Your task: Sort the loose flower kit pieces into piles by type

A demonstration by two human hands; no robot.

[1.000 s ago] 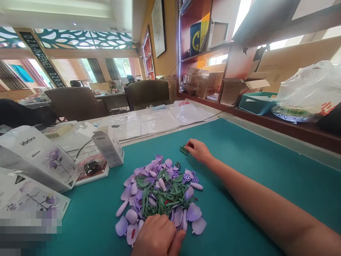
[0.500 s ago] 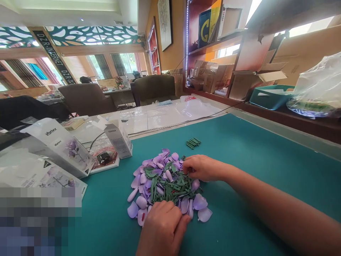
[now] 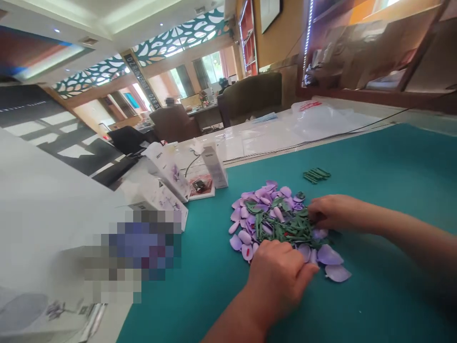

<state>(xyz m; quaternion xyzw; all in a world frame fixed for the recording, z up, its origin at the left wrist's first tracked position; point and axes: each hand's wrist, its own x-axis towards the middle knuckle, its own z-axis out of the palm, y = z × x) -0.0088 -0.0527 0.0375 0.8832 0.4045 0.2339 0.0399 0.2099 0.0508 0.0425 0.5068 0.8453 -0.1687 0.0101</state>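
Just beyond the fingertips [image 3: 314, 213] of the right hand [image 3: 335, 213], a small bundle of dark green plastic stems [image 3: 316, 175] is lying apart on the teal mat [image 3: 385, 295]. From the head view, the right hand is reaching in from the right, and its fingers are curling into the side of a heap of lilac petals [image 3: 240, 228] mixed with green leaf and stem pieces [image 3: 276, 227]. They are half closed with their tips down among the green pieces, and I cannot tell whether they are pinching anything. Below those fingers, the left hand [image 3: 278, 276] is lying over the near edge of the heap, its fingers [image 3: 303, 271] cupped and close together and pressing on the petals, with nothing clearly held. Left of the fingers, flower-printed boxes [image 3: 166, 171] and an upright white carton [image 3: 214, 166] are standing beside the mat. With the pieces this tangled, freeing any single one looks to call for careful fingertip work.
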